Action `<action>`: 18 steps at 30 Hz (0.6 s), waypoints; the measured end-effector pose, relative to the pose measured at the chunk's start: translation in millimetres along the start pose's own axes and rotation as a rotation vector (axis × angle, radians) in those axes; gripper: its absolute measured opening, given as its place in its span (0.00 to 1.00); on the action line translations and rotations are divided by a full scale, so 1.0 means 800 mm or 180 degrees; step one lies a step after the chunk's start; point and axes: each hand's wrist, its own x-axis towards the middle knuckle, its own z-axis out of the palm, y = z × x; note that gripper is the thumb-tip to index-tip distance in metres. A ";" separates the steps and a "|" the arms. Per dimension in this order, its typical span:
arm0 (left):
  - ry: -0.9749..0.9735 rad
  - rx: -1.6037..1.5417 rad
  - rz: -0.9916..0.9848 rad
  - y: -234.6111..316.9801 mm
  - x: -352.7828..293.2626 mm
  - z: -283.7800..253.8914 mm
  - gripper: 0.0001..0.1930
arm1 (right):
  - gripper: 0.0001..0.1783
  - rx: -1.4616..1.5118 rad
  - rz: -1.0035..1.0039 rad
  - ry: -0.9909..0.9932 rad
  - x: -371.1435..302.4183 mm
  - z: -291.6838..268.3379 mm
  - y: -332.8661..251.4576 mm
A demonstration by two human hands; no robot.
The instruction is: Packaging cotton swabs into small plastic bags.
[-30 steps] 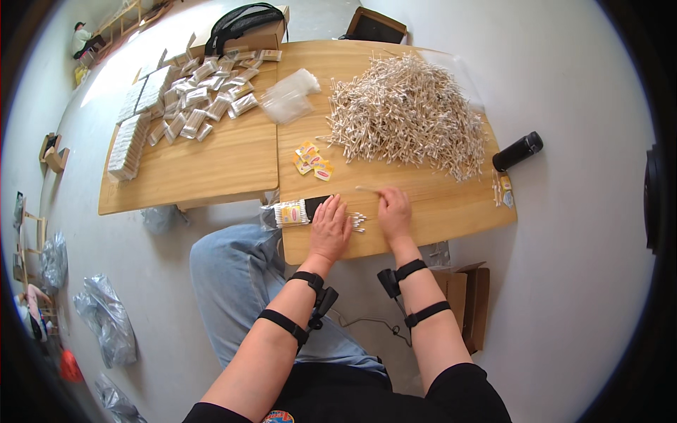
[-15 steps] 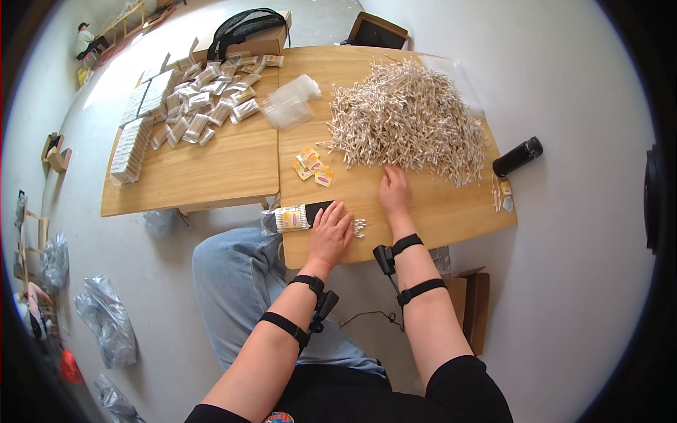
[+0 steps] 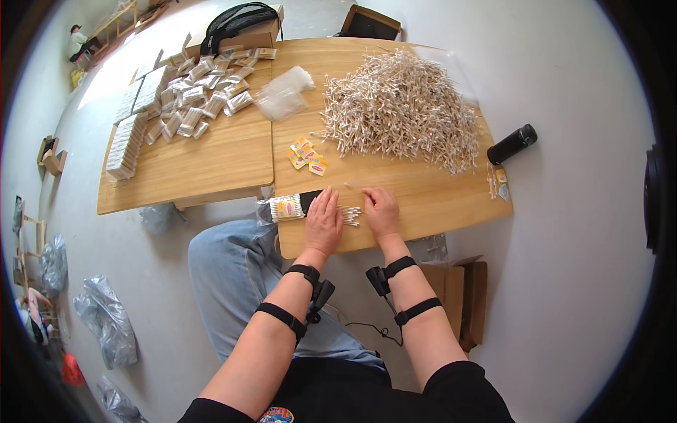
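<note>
My left hand (image 3: 324, 224) lies flat with fingers stretched out, over a small bunch of cotton swabs (image 3: 350, 215) at the near edge of the table. Its fingers partly cover a flat black piece (image 3: 310, 199). That piece meets a clear bag of cotton swabs with a yellow-and-white card (image 3: 286, 208), which lies to the left. My right hand (image 3: 381, 211) is just right of the bunch, its fingers curled together; what they hold, if anything, is hidden. A single swab (image 3: 346, 185) shows between the two hands. Beyond them rises a large heap of loose cotton swabs (image 3: 402, 113).
Yellow cards (image 3: 307, 156) and clear empty bags (image 3: 284, 93) lie on the wooden table (image 3: 233, 166). Filled packs (image 3: 204, 92) and stacked packs (image 3: 127, 148) stand at the left. A black bottle (image 3: 512, 144) is at the right edge.
My right hand has come back from the heap's near edge toward my left hand, its fingers now curled. More of the swab bunch shows beside my left hand. The view has shifted slightly.
</note>
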 end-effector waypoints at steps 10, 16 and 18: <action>-0.0593 0.0463 0.0059 -0.005 -0.005 -0.003 0.24 | 0.26 -0.0257 -0.0258 -0.0547 -0.054 -0.017 -0.032; -0.0582 0.0590 0.0153 0.004 -0.017 -0.010 0.28 | 0.39 -0.1233 -0.0188 -0.1233 -0.084 -0.013 -0.045; -0.0707 0.0623 0.0169 0.007 -0.019 -0.012 0.28 | 0.39 -0.1362 -0.0154 -0.1333 -0.084 -0.012 -0.046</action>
